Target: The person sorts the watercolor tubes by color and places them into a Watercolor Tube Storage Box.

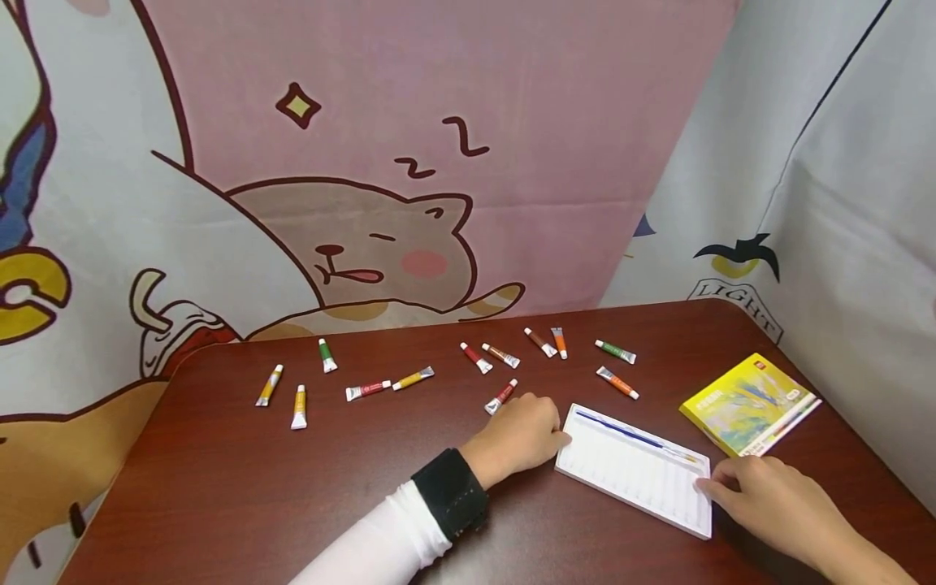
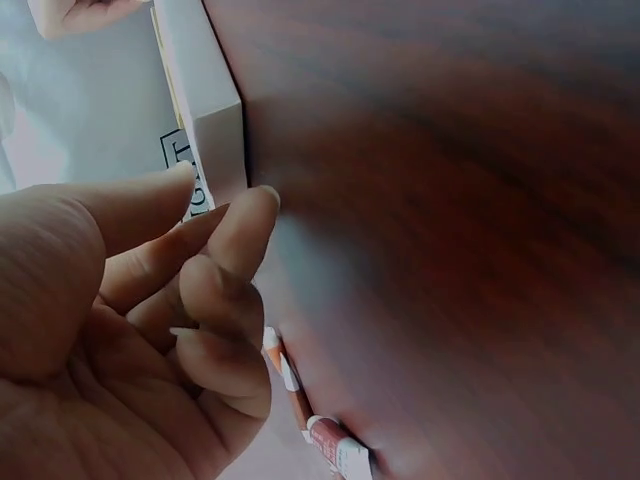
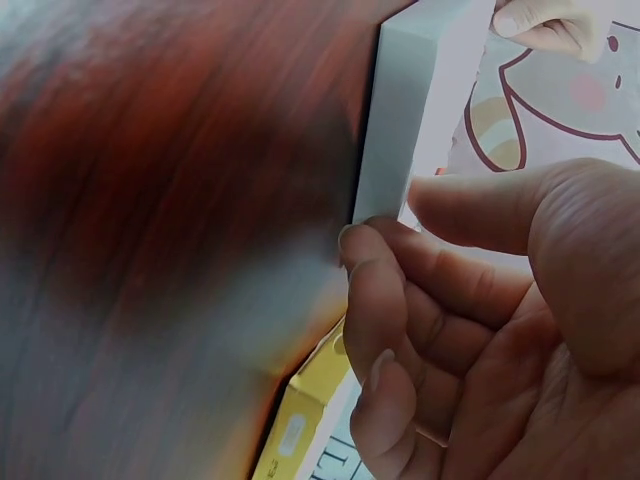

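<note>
A shallow white tray [image 1: 629, 479] with rows of slots lies on the table, and a blue-handled paintbrush [image 1: 629, 432] rests along its far side. My left hand [image 1: 517, 439] pinches the tray's left end, thumb at the rim. At the right end, my right hand [image 1: 778, 500] grips the edge with its thumb on top and fingers at the side. In the left wrist view the tray's white corner [image 2: 220, 145] meets the thumb and index finger. The right wrist view shows the tray's side [image 3: 395, 120] between thumb and fingertips.
Several small paint tubes, such as a yellow one [image 1: 300, 406], a red one [image 1: 501, 396] and an orange one [image 1: 617, 383], lie scattered across the brown table [image 1: 241, 487]. A yellow box [image 1: 753, 402] lies beyond my right hand. Printed cloth [image 1: 570, 162] hangs behind.
</note>
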Action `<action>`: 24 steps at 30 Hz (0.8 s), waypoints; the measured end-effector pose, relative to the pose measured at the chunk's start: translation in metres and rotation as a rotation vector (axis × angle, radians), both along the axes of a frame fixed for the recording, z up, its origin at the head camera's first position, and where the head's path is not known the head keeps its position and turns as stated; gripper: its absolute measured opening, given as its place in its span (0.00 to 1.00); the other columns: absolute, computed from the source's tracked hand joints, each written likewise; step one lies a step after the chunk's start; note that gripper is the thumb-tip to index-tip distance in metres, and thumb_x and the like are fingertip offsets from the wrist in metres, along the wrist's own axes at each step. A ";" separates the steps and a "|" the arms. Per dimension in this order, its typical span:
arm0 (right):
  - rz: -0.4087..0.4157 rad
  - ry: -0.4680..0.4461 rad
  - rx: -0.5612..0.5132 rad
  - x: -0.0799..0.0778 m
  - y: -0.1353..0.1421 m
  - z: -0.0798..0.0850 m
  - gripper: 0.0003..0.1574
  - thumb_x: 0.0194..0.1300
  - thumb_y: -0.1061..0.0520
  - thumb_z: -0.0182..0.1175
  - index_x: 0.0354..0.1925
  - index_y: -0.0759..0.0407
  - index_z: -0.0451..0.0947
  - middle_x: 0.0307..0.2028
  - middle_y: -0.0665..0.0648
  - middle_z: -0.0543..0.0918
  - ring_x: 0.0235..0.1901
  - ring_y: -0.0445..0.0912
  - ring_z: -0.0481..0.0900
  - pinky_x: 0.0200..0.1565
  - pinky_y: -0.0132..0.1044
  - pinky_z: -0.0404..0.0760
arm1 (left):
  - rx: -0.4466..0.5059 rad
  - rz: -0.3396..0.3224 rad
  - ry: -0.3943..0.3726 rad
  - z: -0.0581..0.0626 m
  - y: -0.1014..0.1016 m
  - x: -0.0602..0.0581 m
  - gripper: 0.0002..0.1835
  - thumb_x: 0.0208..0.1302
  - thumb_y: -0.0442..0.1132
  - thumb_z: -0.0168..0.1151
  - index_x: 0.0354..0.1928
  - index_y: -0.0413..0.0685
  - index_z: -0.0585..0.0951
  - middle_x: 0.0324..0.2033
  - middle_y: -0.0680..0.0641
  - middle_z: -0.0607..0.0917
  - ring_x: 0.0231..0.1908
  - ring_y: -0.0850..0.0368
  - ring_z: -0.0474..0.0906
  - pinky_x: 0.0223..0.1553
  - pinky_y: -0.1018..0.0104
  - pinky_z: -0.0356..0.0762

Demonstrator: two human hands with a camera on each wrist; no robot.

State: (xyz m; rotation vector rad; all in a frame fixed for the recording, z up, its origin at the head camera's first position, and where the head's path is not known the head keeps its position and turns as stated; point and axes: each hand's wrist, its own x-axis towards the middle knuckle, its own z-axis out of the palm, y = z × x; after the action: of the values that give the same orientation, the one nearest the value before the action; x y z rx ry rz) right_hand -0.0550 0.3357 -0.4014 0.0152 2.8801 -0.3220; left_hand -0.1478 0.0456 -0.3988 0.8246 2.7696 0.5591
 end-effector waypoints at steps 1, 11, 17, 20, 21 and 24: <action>0.009 0.011 0.004 -0.001 -0.001 0.000 0.17 0.52 0.46 0.67 0.32 0.58 0.82 0.13 0.48 0.70 0.17 0.44 0.65 0.21 0.38 0.65 | 0.001 0.000 -0.004 0.000 -0.001 0.000 0.14 0.61 0.49 0.62 0.18 0.57 0.82 0.14 0.59 0.76 0.19 0.64 0.69 0.22 0.67 0.67; 0.073 0.084 0.009 -0.006 -0.017 0.000 0.11 0.53 0.47 0.67 0.25 0.51 0.80 0.12 0.46 0.68 0.16 0.43 0.63 0.21 0.38 0.63 | 0.038 -0.004 -0.033 -0.001 -0.021 0.009 0.17 0.60 0.46 0.62 0.13 0.57 0.80 0.11 0.60 0.71 0.17 0.65 0.66 0.18 0.70 0.63; 0.143 0.172 -0.004 -0.009 -0.030 -0.001 0.14 0.53 0.48 0.67 0.18 0.46 0.74 0.11 0.44 0.65 0.15 0.41 0.61 0.20 0.37 0.61 | 0.051 0.016 -0.084 0.002 -0.038 0.016 0.24 0.59 0.44 0.62 0.05 0.55 0.70 0.07 0.59 0.60 0.12 0.65 0.58 0.14 0.70 0.54; 0.158 0.166 -0.007 -0.013 -0.036 0.000 0.15 0.53 0.47 0.67 0.17 0.45 0.73 0.11 0.43 0.65 0.15 0.41 0.61 0.20 0.37 0.62 | 0.044 0.029 -0.093 0.001 -0.045 0.019 0.25 0.59 0.44 0.61 0.05 0.54 0.68 0.07 0.59 0.58 0.12 0.64 0.57 0.13 0.69 0.53; 0.160 0.156 -0.008 -0.014 -0.038 0.000 0.15 0.53 0.47 0.67 0.17 0.45 0.73 0.11 0.43 0.65 0.15 0.41 0.61 0.20 0.37 0.62 | 0.047 0.030 -0.094 0.001 -0.048 0.020 0.25 0.59 0.44 0.61 0.05 0.54 0.68 0.07 0.59 0.59 0.12 0.64 0.58 0.13 0.69 0.54; 0.168 0.144 -0.009 -0.017 -0.045 0.001 0.15 0.53 0.47 0.67 0.17 0.45 0.73 0.11 0.43 0.66 0.15 0.41 0.62 0.21 0.37 0.62 | 0.056 0.033 -0.103 0.002 -0.056 0.024 0.23 0.59 0.43 0.61 0.06 0.54 0.71 0.07 0.59 0.60 0.11 0.64 0.59 0.13 0.70 0.55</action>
State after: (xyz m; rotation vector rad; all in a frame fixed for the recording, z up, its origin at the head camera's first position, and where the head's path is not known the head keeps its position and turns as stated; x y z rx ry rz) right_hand -0.0724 0.2908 -0.4002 -0.2603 2.9959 -0.3158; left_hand -0.1236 -0.0104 -0.3968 0.7403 2.6899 0.6680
